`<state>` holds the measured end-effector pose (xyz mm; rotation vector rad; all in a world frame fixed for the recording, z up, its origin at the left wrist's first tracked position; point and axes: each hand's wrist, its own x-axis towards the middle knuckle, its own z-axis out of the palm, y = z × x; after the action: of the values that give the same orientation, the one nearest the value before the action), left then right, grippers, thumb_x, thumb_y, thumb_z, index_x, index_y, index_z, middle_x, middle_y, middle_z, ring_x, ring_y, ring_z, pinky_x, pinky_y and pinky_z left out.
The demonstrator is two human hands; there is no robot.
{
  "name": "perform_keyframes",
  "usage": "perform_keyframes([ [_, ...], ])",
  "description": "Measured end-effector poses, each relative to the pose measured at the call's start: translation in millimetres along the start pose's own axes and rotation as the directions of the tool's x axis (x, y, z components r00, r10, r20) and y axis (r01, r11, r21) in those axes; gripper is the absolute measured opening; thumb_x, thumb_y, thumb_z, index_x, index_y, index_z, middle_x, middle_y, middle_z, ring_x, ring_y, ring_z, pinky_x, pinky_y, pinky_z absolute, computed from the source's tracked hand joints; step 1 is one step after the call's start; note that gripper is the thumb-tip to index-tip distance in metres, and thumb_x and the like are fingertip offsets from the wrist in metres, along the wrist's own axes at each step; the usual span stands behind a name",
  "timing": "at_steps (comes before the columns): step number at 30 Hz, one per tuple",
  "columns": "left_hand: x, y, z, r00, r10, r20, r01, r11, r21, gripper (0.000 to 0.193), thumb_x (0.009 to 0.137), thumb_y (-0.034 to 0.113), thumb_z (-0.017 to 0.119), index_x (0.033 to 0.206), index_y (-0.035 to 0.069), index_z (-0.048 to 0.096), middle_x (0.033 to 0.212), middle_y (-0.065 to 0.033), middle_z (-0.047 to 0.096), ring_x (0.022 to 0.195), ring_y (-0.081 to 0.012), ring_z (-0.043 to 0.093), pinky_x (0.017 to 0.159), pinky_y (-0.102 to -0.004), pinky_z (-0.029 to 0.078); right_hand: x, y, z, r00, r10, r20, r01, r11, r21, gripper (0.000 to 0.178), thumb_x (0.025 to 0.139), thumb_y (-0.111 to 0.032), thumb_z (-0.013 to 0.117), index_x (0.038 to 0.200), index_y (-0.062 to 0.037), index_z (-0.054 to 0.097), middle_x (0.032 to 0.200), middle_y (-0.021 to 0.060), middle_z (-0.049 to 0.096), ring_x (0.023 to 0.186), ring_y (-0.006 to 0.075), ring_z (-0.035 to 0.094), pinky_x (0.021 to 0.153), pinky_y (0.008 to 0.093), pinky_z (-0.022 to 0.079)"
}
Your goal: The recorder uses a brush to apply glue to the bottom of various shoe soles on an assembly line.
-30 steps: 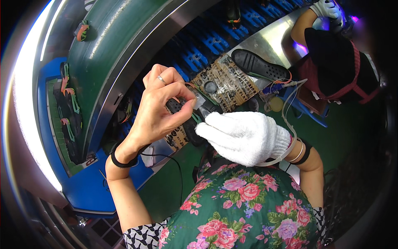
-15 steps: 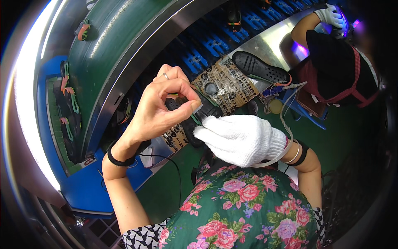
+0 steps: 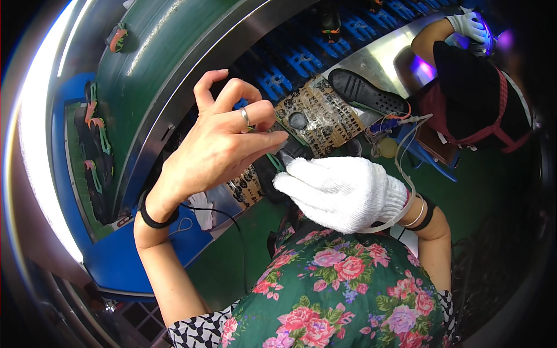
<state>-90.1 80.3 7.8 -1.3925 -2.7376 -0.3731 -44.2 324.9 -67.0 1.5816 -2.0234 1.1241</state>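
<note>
A: Left hand (image 3: 214,151) raised, bare, ring (image 3: 245,118) on 1 finger. Grip?

B: Thumb and forefinger pressed tip to tip, fingertips (image 3: 272,138) right at the top edge of the black shoe part (image 3: 268,177). Other 3 fingers fanned up and clear. Something thin inside that pinch? Cannot tell.

A: And the right hand (image 3: 342,191)?

B: White knit glove, fingers curled shut over the same black shoe part, clamping it from the right side.

A: Whereabouts of the part?

B: Up off the surface (image 3: 383,58), between both hands, in front of the patterned cardboard sheet (image 3: 325,113). Thin green strip (image 3: 277,163) showing along it, just under the left thumb.

A: Best way to handle this, probably?

B: Likely so: hold firm with the glove, no twisting. Work only with the 2 pinching tips, in small pulls along the green strip rather than across it. Better to leave the 3 spare fingers lifted, out of the line of sight. Wise to bring the part no closer to the cardboard.

A: Hazards?

B: White cord (image 3: 400,151) looping past the right wrist, could snag. Black sole (image 3: 365,93) lying on the surface behind, near but apart. Co-worker (image 3: 470,87) well off to the right, out of reach.
</note>
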Motion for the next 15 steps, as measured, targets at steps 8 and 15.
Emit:
perform_keyframes([
  [8,5.4,-8.0,3.5,0.977,0.191,0.096,-0.197,0.979,0.058,0.018,0.07,0.012,0.084,0.087,0.013,0.078,0.082,0.0042,0.056,0.092,-0.0195,0.058,0.11,-0.0582,0.034,-2.6,3.5,6.8,0.998,-0.055,-0.011,0.055,0.998,-0.015,0.028,0.071,-0.013,0.071,0.093,0.0035,0.075,0.113,0.0203,0.071,0.101,0.0308,0.07,0.076,0.035,0.06],
  [15,-2.3,-10.0,13.6,0.962,0.258,0.091,-0.264,0.963,0.056,0.018,0.072,0.012,0.083,0.088,0.011,0.076,0.084,0.0021,0.057,0.092,-0.0198,0.057,0.109,-0.0558,0.035,-5.0,2.2,8.5,0.999,-0.045,0.011,0.045,0.999,0.014,0.035,0.072,-0.014,0.071,0.101,0.0055,0.074,0.112,0.0214,0.069,0.095,0.0293,0.071,0.075,0.0349,0.061],
])
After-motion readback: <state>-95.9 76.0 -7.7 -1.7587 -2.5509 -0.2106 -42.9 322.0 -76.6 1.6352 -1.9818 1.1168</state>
